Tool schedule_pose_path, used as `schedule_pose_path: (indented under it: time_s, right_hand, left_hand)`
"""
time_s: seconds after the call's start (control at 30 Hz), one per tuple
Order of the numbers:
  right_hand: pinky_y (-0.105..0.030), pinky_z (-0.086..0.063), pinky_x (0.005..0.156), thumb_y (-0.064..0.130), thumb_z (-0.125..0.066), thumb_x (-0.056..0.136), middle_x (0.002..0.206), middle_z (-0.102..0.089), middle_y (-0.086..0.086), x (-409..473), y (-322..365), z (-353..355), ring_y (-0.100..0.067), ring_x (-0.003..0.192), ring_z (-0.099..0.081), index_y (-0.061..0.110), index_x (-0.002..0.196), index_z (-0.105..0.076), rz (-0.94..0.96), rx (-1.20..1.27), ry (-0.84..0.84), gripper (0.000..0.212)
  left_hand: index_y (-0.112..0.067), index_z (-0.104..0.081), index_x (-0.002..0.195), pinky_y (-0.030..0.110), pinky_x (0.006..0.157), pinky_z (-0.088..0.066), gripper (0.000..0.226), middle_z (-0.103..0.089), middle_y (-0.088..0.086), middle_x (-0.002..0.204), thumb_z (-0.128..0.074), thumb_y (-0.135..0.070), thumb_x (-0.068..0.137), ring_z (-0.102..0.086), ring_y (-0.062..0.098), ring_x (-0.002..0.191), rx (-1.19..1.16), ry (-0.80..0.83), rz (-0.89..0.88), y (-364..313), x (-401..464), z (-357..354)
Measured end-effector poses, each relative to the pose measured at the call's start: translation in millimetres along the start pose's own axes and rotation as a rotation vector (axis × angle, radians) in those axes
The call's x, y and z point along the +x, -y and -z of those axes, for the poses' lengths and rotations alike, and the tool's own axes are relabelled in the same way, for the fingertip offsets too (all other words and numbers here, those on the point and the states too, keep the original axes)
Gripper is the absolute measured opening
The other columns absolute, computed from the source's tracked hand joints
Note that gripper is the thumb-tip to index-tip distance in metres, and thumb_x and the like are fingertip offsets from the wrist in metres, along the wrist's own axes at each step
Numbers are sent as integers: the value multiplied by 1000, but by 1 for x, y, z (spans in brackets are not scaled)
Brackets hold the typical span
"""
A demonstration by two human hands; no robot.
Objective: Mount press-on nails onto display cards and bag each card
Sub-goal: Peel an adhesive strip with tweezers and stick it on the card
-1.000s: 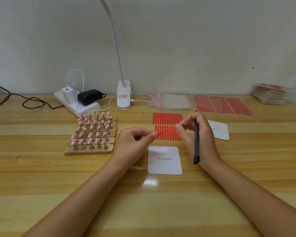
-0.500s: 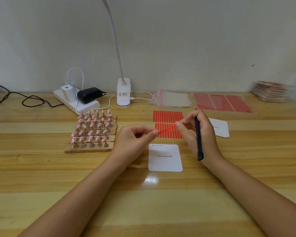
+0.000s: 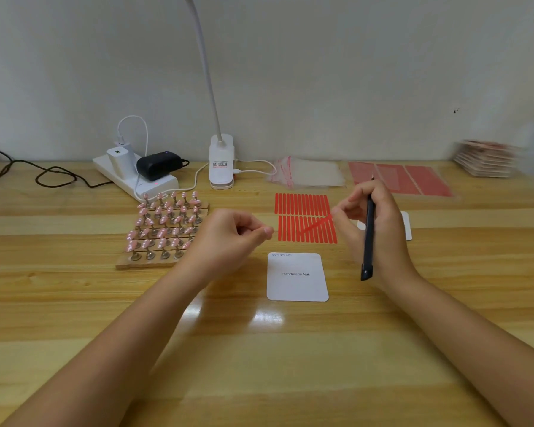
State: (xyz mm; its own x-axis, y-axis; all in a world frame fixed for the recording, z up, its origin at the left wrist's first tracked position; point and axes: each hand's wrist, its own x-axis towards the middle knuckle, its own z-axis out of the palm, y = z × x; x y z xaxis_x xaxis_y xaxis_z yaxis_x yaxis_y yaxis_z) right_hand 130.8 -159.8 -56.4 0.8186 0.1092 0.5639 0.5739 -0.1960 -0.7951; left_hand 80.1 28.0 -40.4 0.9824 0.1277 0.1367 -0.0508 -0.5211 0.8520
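Observation:
A white display card [image 3: 296, 285] printed "Handmade Nail" lies flat between my hands. My right hand [image 3: 386, 232] pinches one end of a red adhesive strip [image 3: 316, 224] that hangs slanted over the sheet of red strips [image 3: 301, 204]. The same hand also holds a dark slim tool [image 3: 368, 241] pointing down. My left hand [image 3: 232, 238] hovers left of the strip with fingers curled and thumb against forefinger; nothing shows between them. Pink press-on nails stand on pegs on a wooden rack [image 3: 162, 226] at the left.
A second white card [image 3: 407, 224] lies partly hidden behind my right hand. Clear bags [image 3: 309, 174], more red sheets [image 3: 413, 180] and a stack of cards [image 3: 484, 158] sit along the back. A lamp base [image 3: 221, 163] and a power strip [image 3: 130, 177] with cables stand back left.
The left hand's fingertips have come away from the strip's left end. The strip now hangs from my right hand alone, and my hands are a little farther apart.

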Motion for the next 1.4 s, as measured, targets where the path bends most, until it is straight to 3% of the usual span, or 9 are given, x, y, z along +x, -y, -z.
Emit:
schedule_pose_path:
  time_s: [0.13, 0.37, 0.5, 0.83, 1.07, 1.17, 1.3, 1.4]
  right_hand:
    - [-11, -46, 75, -5, -63, 80, 75, -55, 5, -13, 3, 4, -4, 71, -56, 24, 78, -43, 8, -34, -14, 35]
    - [-10, -44, 75, -2, -63, 82, 77, -57, -4, -20, 9, -7, 0, 68, -54, 25, 78, -42, -84, 51, -95, 35]
    - [-17, -47, 81, -1, -63, 82, 76, -55, -7, -23, 10, -11, 2, 66, -53, 23, 77, -42, -141, 111, -112, 33]
    - [-29, -46, 88, -1, -64, 82, 62, -55, 9, -24, 16, -12, 0, 64, -54, 20, 78, -43, -206, 168, -134, 29]
    - [-27, -45, 88, -1, -64, 82, 55, -54, 18, -25, 15, -14, 1, 60, -50, 20, 77, -44, -218, 210, -132, 29]
    - [-20, -46, 82, 0, -64, 82, 56, -55, 18, -26, 13, -14, 2, 61, -51, 20, 78, -44, -205, 196, -117, 29]
    - [-9, -45, 72, -3, -64, 81, 65, -57, 3, -28, 8, -13, -5, 66, -55, 23, 78, -43, -143, 93, -32, 33]
    - [-9, -45, 68, -5, -63, 80, 68, -57, -3, -31, 7, -13, -9, 65, -55, 23, 78, -44, -77, -30, 42, 34]
  left_hand:
    - [-19, -70, 76, 21, 44, -33, 21, -40, -11, 44, -60, -32, 87, -35, 6, 42, -65, 103, 59, 0, -1, 1]
    - [-19, -71, 91, 16, 39, -32, 24, -38, -6, 51, -66, -40, 79, -34, 6, 42, -180, 208, 125, 2, -7, -4]
    - [-17, -71, 89, 15, 36, -30, 14, -41, -10, 45, -67, -28, 83, -34, 3, 38, -211, 177, 144, 2, -7, -8]
    - [-13, -72, 89, 14, 35, -28, 15, -42, -15, 40, -71, -25, 79, -33, 1, 36, -264, 127, 165, 5, -5, -13]
    - [-11, -71, 84, 15, 35, -29, 12, -38, -10, 46, -70, -22, 81, -33, 3, 38, -286, 80, 147, 7, -6, -13]
    - [-11, -69, 82, 15, 36, -29, 11, -38, -12, 46, -68, -22, 82, -32, 2, 38, -273, 115, 146, 6, -5, -10]
    - [-14, -67, 73, 17, 36, -28, 13, -40, -10, 44, -66, -21, 84, -30, 6, 39, -196, 180, 219, 5, -1, -4]
    - [-12, -68, 74, 17, 35, -27, 13, -39, -6, 45, -67, -19, 83, -31, 8, 38, -97, 205, 284, 5, 2, -1]
